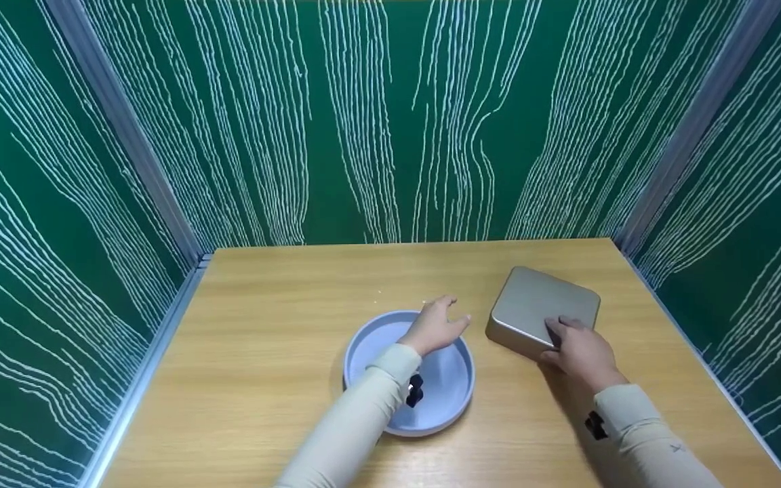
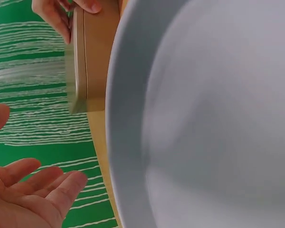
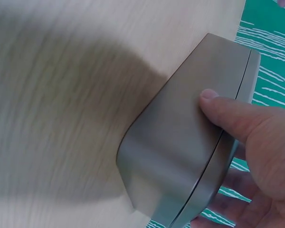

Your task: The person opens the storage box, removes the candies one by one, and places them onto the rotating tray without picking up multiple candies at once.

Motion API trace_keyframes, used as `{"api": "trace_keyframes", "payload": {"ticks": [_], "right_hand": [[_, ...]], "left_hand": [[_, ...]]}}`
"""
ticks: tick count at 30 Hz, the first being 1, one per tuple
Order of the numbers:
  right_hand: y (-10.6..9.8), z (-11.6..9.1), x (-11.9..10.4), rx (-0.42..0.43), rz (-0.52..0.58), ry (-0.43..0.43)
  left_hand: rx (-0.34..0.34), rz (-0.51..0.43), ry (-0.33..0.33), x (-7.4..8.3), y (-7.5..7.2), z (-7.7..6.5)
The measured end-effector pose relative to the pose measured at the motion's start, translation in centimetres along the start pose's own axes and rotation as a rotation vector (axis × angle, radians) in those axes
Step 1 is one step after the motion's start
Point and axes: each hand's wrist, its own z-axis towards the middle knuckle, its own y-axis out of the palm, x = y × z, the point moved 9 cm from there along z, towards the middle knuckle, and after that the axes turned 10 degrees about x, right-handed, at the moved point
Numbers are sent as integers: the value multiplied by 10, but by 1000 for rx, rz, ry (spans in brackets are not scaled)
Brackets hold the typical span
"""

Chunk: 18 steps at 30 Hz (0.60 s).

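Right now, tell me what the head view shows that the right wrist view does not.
Only the head view shows the blue bowl, the open left hand over it and the whole table. Only the right wrist view shows the tin's lid seam and the thumb pressed beside it. Both show the right hand gripping the gold tin.

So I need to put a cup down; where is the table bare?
Bare wood lies left of the blue bowl and behind it toward the green wall. It is crowded between the bowl and the tin box, where both hands work.
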Motion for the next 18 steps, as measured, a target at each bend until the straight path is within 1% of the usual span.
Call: {"api": "trace_keyframes", "payload": {"ticks": [7,13,18], "right_hand": [[0,-10,-7,21,4,-20],[-6,-20,-16,59,-11,-57],[-9,-27,-23,51,-7,-54]], "left_hand": [[3,-20,8,3,11,2],[32,14,19,7,19,3],[41,27,8,11,26,4]]}}
